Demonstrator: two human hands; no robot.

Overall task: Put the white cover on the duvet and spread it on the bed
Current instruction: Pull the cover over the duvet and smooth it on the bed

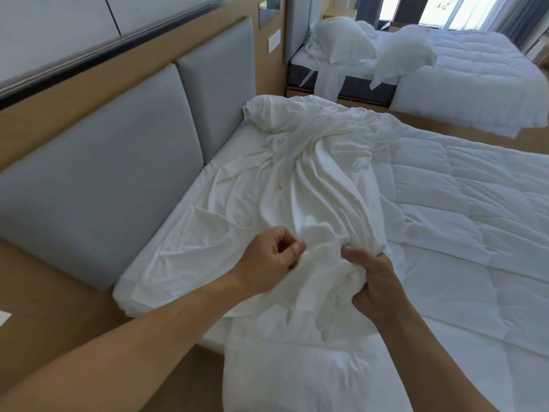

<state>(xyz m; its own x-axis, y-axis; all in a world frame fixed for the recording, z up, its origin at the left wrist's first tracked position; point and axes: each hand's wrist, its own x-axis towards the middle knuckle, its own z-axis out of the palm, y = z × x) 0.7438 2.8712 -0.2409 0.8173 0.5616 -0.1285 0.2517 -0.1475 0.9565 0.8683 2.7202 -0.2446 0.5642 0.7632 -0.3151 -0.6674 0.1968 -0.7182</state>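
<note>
Opposite the headboard (98, 188), my left fingers (292, 248) pinch and my right fingers (352, 251) clamp the bunched cover (297, 179), which lies across the duvet (460, 221); catching the wrong layer would probably twist it.

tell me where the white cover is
Head view, centre-left: the white cover lies bunched on the near bed between headboard and duvet, right hand gripping its near end.
</note>
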